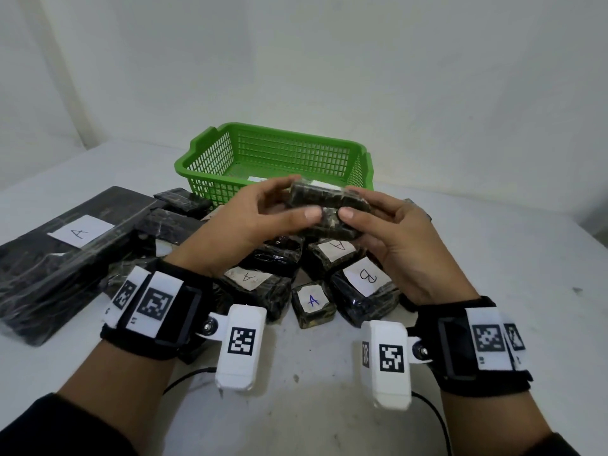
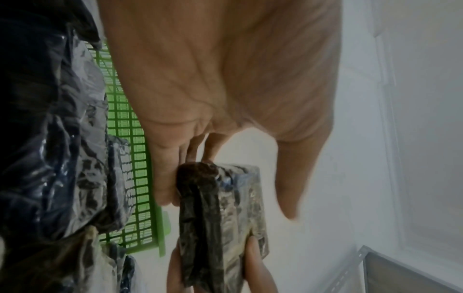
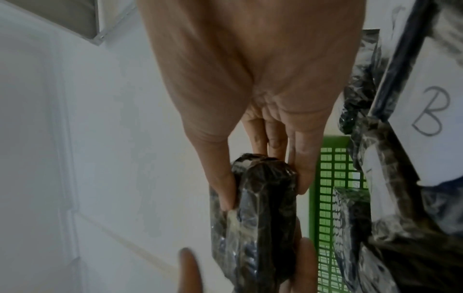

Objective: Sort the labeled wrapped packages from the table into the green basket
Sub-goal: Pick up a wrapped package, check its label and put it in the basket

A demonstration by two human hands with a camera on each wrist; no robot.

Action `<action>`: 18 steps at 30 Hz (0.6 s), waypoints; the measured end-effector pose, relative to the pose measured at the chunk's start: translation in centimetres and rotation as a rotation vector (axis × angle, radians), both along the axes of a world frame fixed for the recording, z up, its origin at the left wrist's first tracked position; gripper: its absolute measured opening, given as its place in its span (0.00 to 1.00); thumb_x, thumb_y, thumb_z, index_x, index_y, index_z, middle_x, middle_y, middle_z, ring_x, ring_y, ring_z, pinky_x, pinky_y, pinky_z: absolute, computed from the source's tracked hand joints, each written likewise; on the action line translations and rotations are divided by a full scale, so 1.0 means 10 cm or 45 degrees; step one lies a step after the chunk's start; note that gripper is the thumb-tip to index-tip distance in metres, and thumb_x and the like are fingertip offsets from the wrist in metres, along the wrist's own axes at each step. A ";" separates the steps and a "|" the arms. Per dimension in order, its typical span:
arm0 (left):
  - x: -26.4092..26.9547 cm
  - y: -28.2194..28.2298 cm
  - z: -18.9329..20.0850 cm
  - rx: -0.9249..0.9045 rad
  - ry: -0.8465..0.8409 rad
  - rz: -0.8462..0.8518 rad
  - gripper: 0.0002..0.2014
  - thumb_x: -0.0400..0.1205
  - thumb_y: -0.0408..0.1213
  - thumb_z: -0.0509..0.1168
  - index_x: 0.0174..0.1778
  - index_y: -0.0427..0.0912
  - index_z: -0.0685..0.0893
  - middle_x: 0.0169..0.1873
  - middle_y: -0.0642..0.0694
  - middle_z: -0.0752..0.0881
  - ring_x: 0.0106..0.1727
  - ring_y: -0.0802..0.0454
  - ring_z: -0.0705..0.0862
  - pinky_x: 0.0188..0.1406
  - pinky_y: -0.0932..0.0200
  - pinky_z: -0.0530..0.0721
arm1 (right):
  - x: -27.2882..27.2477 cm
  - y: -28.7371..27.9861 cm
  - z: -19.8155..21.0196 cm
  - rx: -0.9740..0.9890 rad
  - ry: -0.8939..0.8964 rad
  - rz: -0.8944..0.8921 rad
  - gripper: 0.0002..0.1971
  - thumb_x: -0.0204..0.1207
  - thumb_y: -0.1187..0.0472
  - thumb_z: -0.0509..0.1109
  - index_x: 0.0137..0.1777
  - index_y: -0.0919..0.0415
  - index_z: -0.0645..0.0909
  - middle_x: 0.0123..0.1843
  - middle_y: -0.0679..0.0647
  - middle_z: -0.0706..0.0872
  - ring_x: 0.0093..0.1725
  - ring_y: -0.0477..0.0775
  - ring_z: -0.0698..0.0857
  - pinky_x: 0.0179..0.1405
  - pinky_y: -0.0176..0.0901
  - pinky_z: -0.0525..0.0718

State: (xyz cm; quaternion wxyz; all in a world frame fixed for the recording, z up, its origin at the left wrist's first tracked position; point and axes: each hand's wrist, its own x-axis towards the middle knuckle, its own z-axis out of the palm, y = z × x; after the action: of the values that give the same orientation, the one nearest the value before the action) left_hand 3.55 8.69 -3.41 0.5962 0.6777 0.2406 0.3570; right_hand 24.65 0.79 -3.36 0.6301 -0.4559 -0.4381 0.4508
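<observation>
The left hand (image 1: 263, 218) and the right hand (image 1: 391, 235) each grip one end of a dark wrapped package (image 1: 329, 205), thumbs on its near side and fingers curled behind, holding it in the air above the pile. At 12 o'clock from the hands stands the green basket (image 1: 210, 162) on the white worktop (image 1: 493, 274). At 6 o'clock lie more wrapped packages, among them a small package labeled A (image 1: 312, 302) and a package labeled B (image 1: 365, 284). At 9 o'clock lies a long flat package labeled A (image 1: 79, 232).
</observation>
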 end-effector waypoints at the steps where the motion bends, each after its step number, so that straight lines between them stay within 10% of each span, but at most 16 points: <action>1: 0.01 0.00 0.00 -0.011 -0.016 0.040 0.30 0.75 0.38 0.82 0.73 0.39 0.83 0.64 0.45 0.91 0.65 0.51 0.90 0.63 0.58 0.87 | 0.00 0.00 0.00 -0.001 -0.015 0.002 0.34 0.61 0.62 0.83 0.71 0.67 0.85 0.61 0.61 0.94 0.61 0.57 0.94 0.58 0.42 0.91; 8: 0.00 0.00 -0.01 0.012 -0.095 0.090 0.29 0.72 0.40 0.80 0.69 0.34 0.85 0.62 0.39 0.92 0.66 0.42 0.90 0.70 0.48 0.85 | -0.15 -0.02 -0.01 0.022 -0.102 0.005 0.28 0.66 0.56 0.87 0.65 0.66 0.89 0.60 0.61 0.95 0.62 0.62 0.93 0.73 0.62 0.86; 18: -0.01 -0.02 0.04 0.025 -0.076 0.091 0.33 0.72 0.36 0.83 0.73 0.43 0.82 0.64 0.47 0.92 0.67 0.51 0.89 0.67 0.56 0.87 | -0.07 0.01 -0.04 0.022 -0.156 0.013 0.35 0.63 0.65 0.85 0.73 0.65 0.83 0.64 0.59 0.93 0.68 0.58 0.91 0.77 0.60 0.83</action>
State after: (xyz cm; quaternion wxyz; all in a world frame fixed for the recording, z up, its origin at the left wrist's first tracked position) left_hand 3.41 8.46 -2.99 0.5832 0.6635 0.2433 0.4006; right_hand 23.95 0.90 -3.76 0.6036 -0.4750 -0.4821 0.4215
